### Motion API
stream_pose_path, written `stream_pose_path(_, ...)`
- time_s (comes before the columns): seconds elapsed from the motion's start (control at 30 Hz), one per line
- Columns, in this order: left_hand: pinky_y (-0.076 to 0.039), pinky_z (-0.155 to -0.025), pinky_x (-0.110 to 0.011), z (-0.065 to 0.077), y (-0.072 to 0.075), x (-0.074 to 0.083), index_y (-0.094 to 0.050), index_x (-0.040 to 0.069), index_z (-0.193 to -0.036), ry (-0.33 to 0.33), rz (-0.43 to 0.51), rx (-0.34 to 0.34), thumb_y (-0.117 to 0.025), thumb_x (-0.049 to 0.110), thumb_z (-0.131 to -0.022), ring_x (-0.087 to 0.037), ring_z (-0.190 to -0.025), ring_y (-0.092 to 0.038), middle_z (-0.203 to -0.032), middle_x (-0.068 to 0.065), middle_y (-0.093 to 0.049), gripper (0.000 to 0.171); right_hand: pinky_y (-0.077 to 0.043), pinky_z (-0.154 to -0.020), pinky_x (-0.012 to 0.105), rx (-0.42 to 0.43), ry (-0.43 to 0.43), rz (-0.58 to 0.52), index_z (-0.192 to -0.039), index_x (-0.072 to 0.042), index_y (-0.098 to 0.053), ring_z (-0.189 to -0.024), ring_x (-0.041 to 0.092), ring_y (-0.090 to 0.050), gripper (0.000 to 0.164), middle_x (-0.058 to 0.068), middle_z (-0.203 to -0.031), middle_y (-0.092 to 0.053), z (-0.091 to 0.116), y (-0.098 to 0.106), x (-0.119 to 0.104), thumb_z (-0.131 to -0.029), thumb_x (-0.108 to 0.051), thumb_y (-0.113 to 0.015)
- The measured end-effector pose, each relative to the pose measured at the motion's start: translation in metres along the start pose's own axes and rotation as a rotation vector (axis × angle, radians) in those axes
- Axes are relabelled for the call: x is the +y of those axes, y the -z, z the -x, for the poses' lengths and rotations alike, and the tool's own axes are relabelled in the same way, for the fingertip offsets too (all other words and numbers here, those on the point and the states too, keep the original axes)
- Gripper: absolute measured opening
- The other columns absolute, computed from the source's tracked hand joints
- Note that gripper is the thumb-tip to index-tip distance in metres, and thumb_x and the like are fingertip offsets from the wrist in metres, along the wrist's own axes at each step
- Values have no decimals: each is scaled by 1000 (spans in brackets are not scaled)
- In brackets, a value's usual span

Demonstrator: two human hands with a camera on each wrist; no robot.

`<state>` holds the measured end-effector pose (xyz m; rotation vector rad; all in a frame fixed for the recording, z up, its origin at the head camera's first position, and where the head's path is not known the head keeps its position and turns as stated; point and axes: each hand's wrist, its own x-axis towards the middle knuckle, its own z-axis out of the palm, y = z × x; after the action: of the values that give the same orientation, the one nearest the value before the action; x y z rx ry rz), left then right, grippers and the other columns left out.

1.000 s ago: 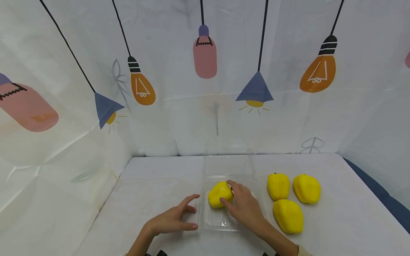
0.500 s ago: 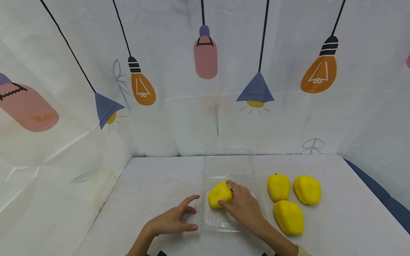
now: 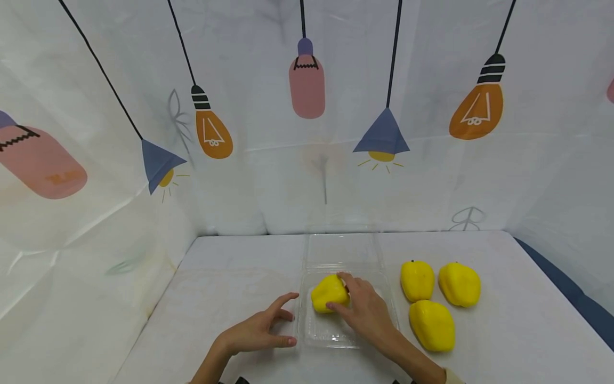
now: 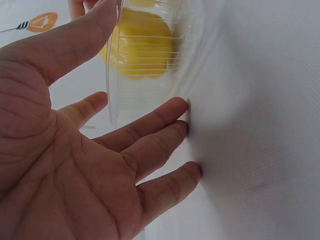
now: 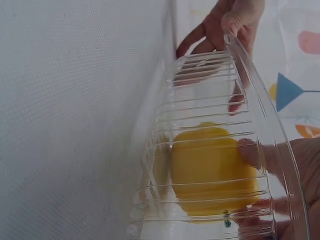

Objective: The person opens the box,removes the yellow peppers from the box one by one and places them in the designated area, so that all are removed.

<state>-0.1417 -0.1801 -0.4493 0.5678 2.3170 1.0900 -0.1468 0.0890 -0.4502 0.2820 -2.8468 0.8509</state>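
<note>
A yellow bell pepper [image 3: 328, 294] lies inside the clear plastic clamshell box [image 3: 331, 337], near its left wall. My right hand [image 3: 366, 312] reaches over the box's right side and holds this pepper between thumb and fingers. Through the box wall in the right wrist view, the thumb and a finger meet the pepper [image 5: 212, 172]. My left hand [image 3: 256, 329] is beside the box's left side, fingers spread and slightly bent. In the left wrist view its thumb [image 4: 95, 30] is right at the rim, and several fingertips are down at the white table surface.
Three more yellow bell peppers stand grouped right of the box: one at the back [image 3: 417, 280], one farther right [image 3: 459, 284] and one nearer [image 3: 432, 325]. The box's lid [image 3: 342, 248] lies folded back toward the far table edge. A white curtain printed with lamps [image 3: 268, 181] hangs behind.
</note>
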Motion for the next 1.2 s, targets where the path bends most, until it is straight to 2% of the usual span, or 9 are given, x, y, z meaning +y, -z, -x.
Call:
stream_pose_path(0.33,-35,-96,-60,0,0,0,-17,38,-147,5,5,0,-71,41,-83,-28,-119,-48,-123,-2,-56,83,-48,-73,31,29,39,1,-125,-19,-51,-82,10,-51,66,-1,-101,-61,2,0,2,-71,-45,-79)
stream_pose_path(0.77,-34,-96,-63,-3,1,-1,-17,38,-146,21,14,-14,-71,41,-82,-30,-119,-48,-125,-4,-56,84,-46,-68,27,24,60,3,-123,-20,-52,-78,7,-51,66,-6,-93,-59,6,8,2,-69,-46,-80)
stream_pose_path(1.2,-34,-97,-60,-2,0,-3,-18,38,-147,5,2,1,-71,43,-82,-28,-119,-48,-123,-3,-57,84,-43,-63,21,-7,63,-48,-126,-23,-53,-74,8,-49,67,-11,-90,-57,6,28,1,-69,-47,-80)
